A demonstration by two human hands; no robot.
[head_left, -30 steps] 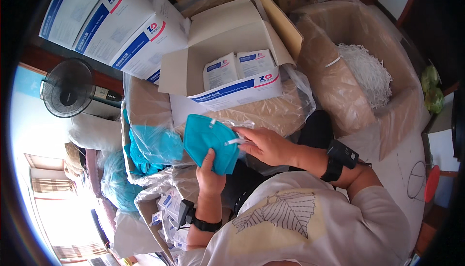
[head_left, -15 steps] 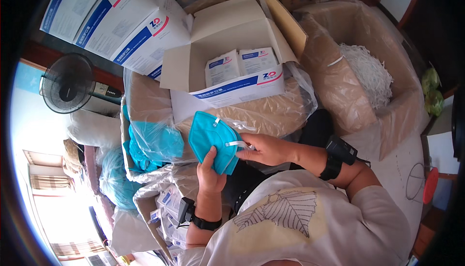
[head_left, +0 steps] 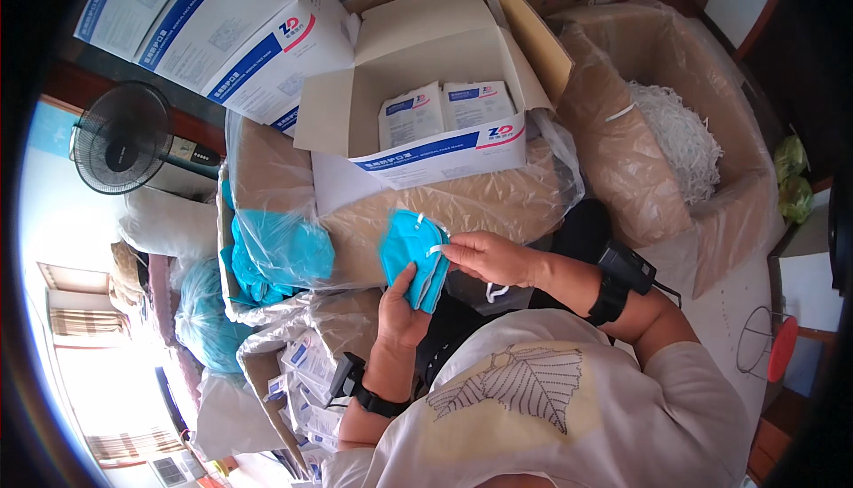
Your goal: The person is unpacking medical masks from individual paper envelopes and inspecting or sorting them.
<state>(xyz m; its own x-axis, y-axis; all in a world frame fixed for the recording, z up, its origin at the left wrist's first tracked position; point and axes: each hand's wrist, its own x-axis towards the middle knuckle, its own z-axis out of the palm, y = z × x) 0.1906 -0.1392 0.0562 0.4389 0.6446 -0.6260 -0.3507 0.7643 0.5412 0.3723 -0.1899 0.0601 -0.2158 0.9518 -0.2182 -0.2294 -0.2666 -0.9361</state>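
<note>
1. The left hand (head_left: 402, 310) comes up from below with its fingers curled around the lower edge of a folded teal face mask (head_left: 411, 255), the thumb pressed against the mask's face, so it is closed on the mask.
2. The right hand (head_left: 491, 257) reaches in from the right and pinches a white strap end (head_left: 434, 249) at the mask's right edge between thumb and fingertips; the remaining fingers are loosely bent.
3. The mask stands roughly upright between the two hands, just above the person's lap and in front of a large carton lined with clear plastic (head_left: 462, 208).
4. On top of that lined carton rests an open white box (head_left: 426, 88) with blue print, and two flat white packets (head_left: 447, 113) lie side by side inside it.
5. To the left of the mask, a clear plastic bag (head_left: 275, 239) holds a pile of more teal masks.
6. To the right stands another lined carton (head_left: 662, 133) containing a heap of white straps (head_left: 682, 142).
7. Stacked white boxes (head_left: 213, 26) lie at the upper left, with a black fan (head_left: 120, 137) just below them.
8. Both wrists carry black bands, and small white packets (head_left: 306, 372) sit near the left forearm.
</note>
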